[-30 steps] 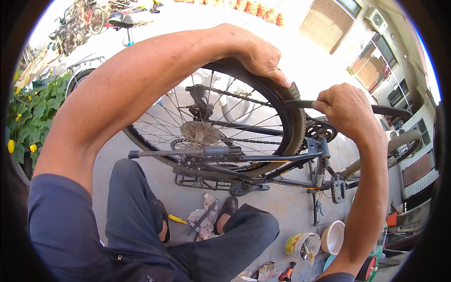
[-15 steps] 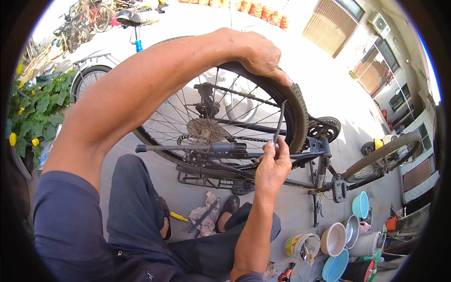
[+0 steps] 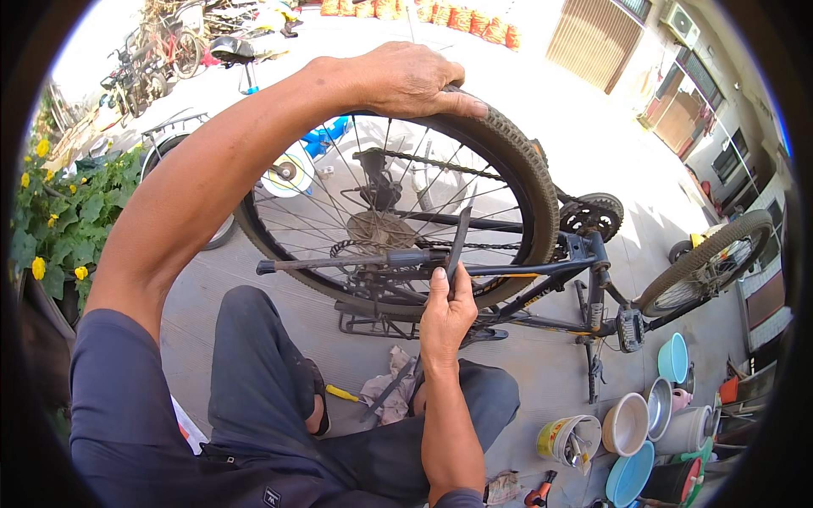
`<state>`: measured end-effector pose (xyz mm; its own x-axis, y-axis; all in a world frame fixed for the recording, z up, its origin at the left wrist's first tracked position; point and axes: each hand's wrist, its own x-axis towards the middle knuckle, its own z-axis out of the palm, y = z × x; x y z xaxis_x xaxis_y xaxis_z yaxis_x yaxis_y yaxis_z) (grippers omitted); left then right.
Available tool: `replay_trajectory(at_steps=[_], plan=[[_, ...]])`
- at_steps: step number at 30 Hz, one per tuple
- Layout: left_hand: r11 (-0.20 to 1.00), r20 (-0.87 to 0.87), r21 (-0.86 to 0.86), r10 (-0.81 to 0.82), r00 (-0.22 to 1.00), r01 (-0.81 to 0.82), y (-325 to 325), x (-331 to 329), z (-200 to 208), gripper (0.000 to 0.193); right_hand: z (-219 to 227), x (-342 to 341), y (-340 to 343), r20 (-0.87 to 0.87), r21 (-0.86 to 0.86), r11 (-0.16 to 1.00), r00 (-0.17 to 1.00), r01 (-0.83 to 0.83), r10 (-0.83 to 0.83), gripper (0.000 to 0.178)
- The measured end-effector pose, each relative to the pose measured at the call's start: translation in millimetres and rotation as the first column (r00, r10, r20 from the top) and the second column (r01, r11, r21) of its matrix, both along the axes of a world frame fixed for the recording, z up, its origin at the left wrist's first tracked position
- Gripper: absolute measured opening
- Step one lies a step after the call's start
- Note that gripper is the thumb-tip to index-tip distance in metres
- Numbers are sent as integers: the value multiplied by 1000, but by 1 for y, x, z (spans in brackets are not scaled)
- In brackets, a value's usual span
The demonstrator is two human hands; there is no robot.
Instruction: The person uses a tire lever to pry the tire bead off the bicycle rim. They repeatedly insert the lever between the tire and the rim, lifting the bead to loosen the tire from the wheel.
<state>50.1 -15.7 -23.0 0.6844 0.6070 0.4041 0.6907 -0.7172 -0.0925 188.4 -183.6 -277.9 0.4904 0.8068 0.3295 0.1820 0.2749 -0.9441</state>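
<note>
A bicycle point(image 3: 550, 279) rests upside down in front of me, its rear wheel raised. My left hand point(image 3: 421, 85) is closed over the top of that wheel's tyre point(image 3: 527, 165), the thumb along the tread and the fingers partly hidden behind. My right hand point(image 3: 447, 317) pinches a dark, flat tyre lever point(image 3: 460, 241) between thumb and fingers, pointing up. The lever's tip is in front of the spokes, apart from the rim. Behind the lever are the chain and sprocket point(image 3: 381, 237). A dark rod-like stand point(image 3: 322, 263) juts left across the wheel.
On the ground between my feet are a rag point(image 3: 391, 385) and a yellow-handled tool point(image 3: 342, 394). To the right stand a bucket of tools point(image 3: 569, 443), a beige basin point(image 3: 626, 425) and blue basins point(image 3: 631, 474). The front wheel point(image 3: 707, 262) reaches out at the right.
My right hand has drawn the tyre lever left and away from the rim. My left hand has slid left along the top of the tyre. The view has shifted slightly.
</note>
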Motion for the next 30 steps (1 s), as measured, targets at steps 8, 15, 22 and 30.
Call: replay_trajectory(at_steps=[8,15,22,30], plan=[[997,-85,75,10,996,-3,-14,38,-7,67,5,-1,5,131,68,998,991,-6,-3,34],[979,26,203,-17,1000,11,0,11,-19,74,19,14,4,262,-12,1000,965,-27,29,39],[995,-13,60,-78,997,78,16,-11,0,74,63,31,9,319,43,998,946,49,-60,16],[953,109,-267,-115,987,141,35,-29,8,74,176,80,35,815,147,988,562,36,-142,17]])
